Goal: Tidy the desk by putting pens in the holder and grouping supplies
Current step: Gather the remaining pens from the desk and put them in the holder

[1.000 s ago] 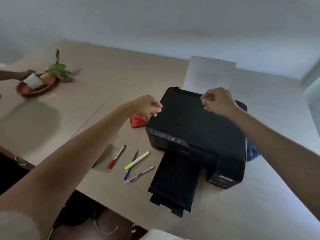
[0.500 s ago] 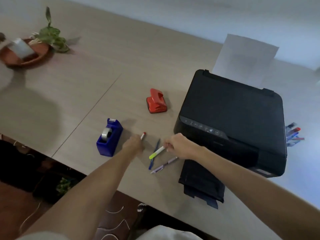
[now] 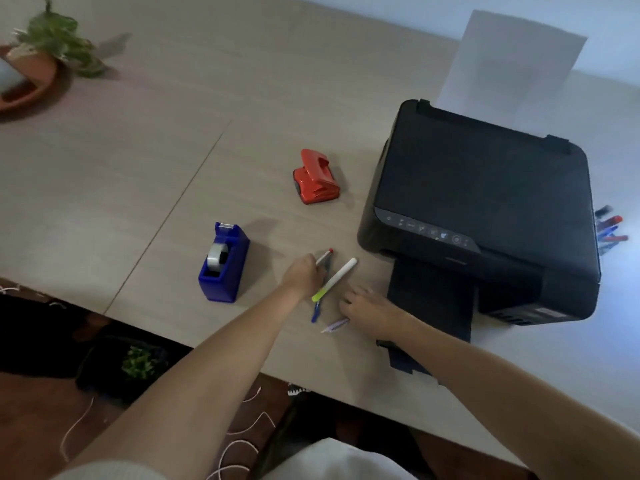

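Note:
My left hand [image 3: 302, 276] is closed around a red-tipped pen [image 3: 327, 255] on the desk. Right beside it lie a white highlighter with a yellow-green cap [image 3: 335, 279] and, partly beneath the highlighter, a blue pen [image 3: 316, 311]. My right hand [image 3: 366, 305] presses down over one end of a pale purple pen [image 3: 333, 326], fingers curled on it. Several pens [image 3: 610, 229] stick out behind the printer's right side; what holds them is hidden. A blue tape dispenser [image 3: 224, 262] stands left of my left hand. A red hole punch [image 3: 315, 177] sits farther back.
A black printer [image 3: 485, 202] fills the right of the desk, its output tray [image 3: 433, 306] reaching the front edge beside my right hand, and white paper [image 3: 512, 60] standing at its back. A brown dish [image 3: 26, 84] with a plant [image 3: 59, 41] sits far left.
Both hands came down from the printer lid to the pens. My left hand closed on the red pen; my right hand moved off the highlighter and down to the purple pen.

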`<state>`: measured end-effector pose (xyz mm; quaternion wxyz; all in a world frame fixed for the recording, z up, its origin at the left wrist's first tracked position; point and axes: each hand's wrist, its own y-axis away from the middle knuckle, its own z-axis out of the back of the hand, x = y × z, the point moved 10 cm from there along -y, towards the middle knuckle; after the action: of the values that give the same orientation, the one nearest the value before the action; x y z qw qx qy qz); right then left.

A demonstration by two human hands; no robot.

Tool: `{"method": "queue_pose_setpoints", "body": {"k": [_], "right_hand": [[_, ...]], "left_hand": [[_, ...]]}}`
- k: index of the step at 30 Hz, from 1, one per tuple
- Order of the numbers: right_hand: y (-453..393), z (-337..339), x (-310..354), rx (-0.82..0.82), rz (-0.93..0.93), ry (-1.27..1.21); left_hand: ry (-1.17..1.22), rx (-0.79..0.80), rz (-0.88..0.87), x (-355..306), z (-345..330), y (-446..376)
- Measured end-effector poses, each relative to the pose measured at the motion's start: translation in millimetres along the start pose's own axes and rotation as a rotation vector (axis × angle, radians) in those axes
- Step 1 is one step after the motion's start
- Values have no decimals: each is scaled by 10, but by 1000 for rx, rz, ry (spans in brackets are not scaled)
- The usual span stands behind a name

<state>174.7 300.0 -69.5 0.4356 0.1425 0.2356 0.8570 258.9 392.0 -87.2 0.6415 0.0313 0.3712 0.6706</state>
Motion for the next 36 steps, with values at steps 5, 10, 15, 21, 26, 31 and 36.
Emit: {"method": "queue_pose_setpoints", "body": {"k": [5,10,15,21,26,31,36], "right_hand": [[114,239,-173,-90,-16,-121],[-12,326,-315,-77,-127,-146],[-232,113,-310,29,-187,-129],[-260,79,-312,14,-220,-94],[-112,361,-487,-107,-227,-302],[77,445,-600,-88,-247,-359],[53,548,-785,-209,-288,-443]], "left_hand": [[-143,-20,4,-108,-63,-10],[-218,-14,-23,-71,-65,26],[-11,-33,38,157,73,88],[273,63,115,285,367,190],[468,55,83,129,832,195],[566,-18,68,-321,1246,349],[641,-45,130,-454,1207,443]]}}
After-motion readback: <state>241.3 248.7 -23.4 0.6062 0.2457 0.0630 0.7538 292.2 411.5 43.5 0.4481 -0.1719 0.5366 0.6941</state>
